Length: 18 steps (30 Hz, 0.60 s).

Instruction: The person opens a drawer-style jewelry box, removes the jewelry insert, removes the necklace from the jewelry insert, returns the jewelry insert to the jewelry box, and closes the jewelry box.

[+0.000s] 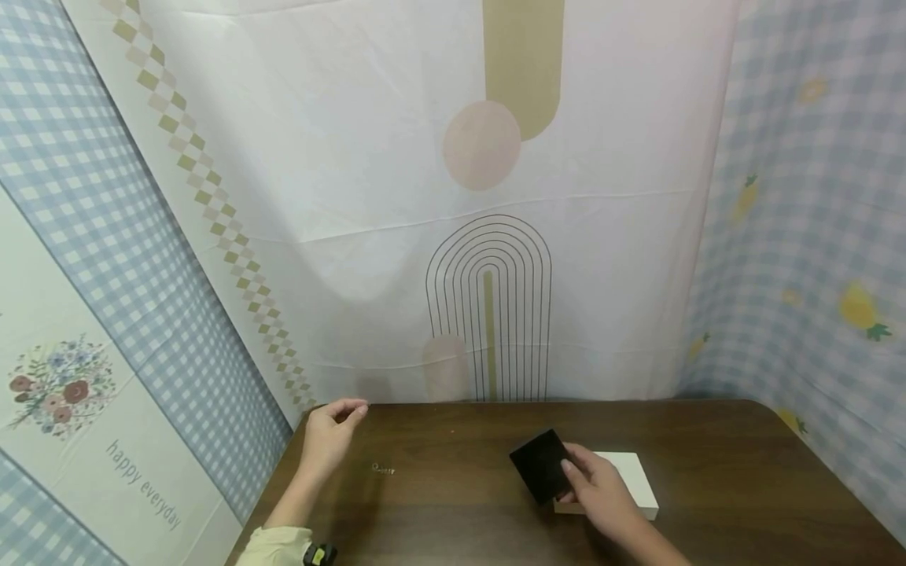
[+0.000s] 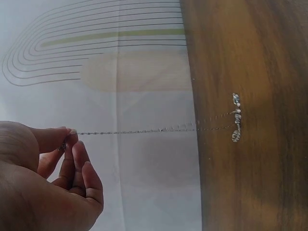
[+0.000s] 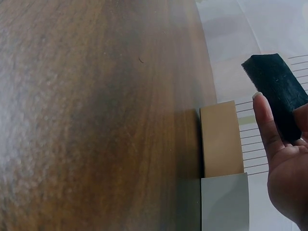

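Thumb and fingertips of my left hand (image 1: 331,434) pinch a thin silver necklace chain (image 2: 130,132), raised over the left side of the table. From the chain's lower end hangs a sparkling silver pendant (image 2: 237,118), a small glint low beside that hand in the head view. Toward the right, my right hand (image 1: 602,489) grips a flat black square pad (image 1: 540,465) by its edge, thumb on top. The pad is tilted, held above the table, and looks thick in the right wrist view. Behind this hand lies a white box (image 1: 639,481), partly hidden by it.
The brown wooden table (image 1: 453,503) reaches back to a white patterned curtain (image 1: 368,196). Blue checked cloth (image 1: 793,259) hangs at both sides. In the right wrist view a tan box part (image 3: 221,139) adjoins a pale grey-white part (image 3: 224,202) on the table.
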Each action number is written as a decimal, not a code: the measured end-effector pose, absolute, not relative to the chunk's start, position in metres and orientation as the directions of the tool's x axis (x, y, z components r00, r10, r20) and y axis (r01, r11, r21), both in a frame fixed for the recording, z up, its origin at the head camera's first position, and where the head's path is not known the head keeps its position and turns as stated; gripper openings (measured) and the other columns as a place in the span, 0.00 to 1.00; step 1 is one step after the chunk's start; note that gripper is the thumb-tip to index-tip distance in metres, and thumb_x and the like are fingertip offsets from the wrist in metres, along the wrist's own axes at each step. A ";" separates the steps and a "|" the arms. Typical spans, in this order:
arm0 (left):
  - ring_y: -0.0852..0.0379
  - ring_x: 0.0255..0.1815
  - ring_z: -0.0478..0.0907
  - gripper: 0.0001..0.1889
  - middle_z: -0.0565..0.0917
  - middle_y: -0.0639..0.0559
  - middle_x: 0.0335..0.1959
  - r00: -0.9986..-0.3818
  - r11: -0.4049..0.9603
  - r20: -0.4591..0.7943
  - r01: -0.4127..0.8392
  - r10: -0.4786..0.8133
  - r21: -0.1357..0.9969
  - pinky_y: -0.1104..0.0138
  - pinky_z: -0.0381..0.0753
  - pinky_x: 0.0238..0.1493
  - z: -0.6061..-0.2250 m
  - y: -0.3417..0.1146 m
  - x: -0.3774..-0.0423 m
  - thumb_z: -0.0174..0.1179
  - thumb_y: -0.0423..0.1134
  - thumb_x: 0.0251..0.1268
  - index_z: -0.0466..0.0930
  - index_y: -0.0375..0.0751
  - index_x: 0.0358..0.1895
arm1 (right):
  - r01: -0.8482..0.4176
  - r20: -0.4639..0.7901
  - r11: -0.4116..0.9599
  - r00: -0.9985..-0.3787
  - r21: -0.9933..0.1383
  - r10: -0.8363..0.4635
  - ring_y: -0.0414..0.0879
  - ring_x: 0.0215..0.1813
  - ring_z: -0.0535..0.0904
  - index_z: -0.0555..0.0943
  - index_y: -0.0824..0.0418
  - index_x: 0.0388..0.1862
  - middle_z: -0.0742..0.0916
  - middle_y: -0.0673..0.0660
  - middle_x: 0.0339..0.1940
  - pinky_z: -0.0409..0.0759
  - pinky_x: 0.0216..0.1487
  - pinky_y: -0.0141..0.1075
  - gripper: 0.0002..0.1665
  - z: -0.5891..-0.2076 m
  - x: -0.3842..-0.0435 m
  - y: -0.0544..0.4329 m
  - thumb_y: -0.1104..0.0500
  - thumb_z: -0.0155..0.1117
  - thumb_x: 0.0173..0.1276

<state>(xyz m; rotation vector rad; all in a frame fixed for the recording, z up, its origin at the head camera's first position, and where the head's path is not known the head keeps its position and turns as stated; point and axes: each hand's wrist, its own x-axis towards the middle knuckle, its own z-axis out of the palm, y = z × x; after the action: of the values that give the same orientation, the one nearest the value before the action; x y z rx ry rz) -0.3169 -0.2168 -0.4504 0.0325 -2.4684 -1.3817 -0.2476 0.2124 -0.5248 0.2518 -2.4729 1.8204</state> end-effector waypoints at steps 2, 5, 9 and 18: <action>0.61 0.44 0.82 0.08 0.93 0.45 0.49 -0.954 0.552 0.252 0.123 -0.163 0.825 0.72 0.78 0.42 -0.453 -0.217 -0.317 0.67 0.38 0.75 0.92 0.40 0.49 | -0.160 0.138 0.287 -0.986 -0.944 -0.095 0.45 0.31 0.88 0.75 0.74 0.70 0.88 0.72 0.55 0.90 0.35 0.37 0.23 -0.524 -0.247 0.212 0.63 0.58 0.83; 0.60 0.44 0.82 0.08 0.94 0.45 0.48 -0.957 0.565 0.245 0.119 -0.153 0.816 0.73 0.78 0.42 -0.457 -0.217 -0.318 0.68 0.38 0.74 0.93 0.41 0.48 | -0.154 0.133 0.298 -0.987 -0.942 -0.090 0.45 0.31 0.88 0.75 0.74 0.70 0.89 0.72 0.56 0.90 0.35 0.36 0.23 -0.523 -0.247 0.212 0.63 0.58 0.83; 0.59 0.40 0.82 0.08 0.93 0.45 0.44 -0.965 0.568 0.220 0.100 -0.145 0.817 0.72 0.78 0.38 -0.464 -0.217 -0.317 0.70 0.38 0.72 0.92 0.40 0.48 | -0.159 0.138 0.303 -0.986 -0.939 -0.090 0.44 0.31 0.88 0.75 0.74 0.70 0.89 0.72 0.56 0.89 0.35 0.36 0.23 -0.524 -0.247 0.213 0.63 0.58 0.83; 0.50 0.37 0.87 0.06 0.93 0.42 0.35 -0.981 0.553 0.123 0.021 -0.148 0.833 0.67 0.76 0.33 -0.486 -0.218 -0.315 0.72 0.35 0.67 0.87 0.37 0.41 | -0.185 0.163 0.292 -0.982 -0.938 -0.100 0.43 0.32 0.88 0.75 0.73 0.70 0.89 0.72 0.55 0.89 0.35 0.36 0.22 -0.527 -0.245 0.215 0.63 0.58 0.83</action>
<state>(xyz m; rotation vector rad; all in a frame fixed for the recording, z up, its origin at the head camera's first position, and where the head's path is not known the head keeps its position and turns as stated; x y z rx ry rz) -0.3155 -0.2178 -0.4859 0.1076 -2.6065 -1.4025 -0.2454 0.2147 -0.5272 0.2725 -2.4658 1.8067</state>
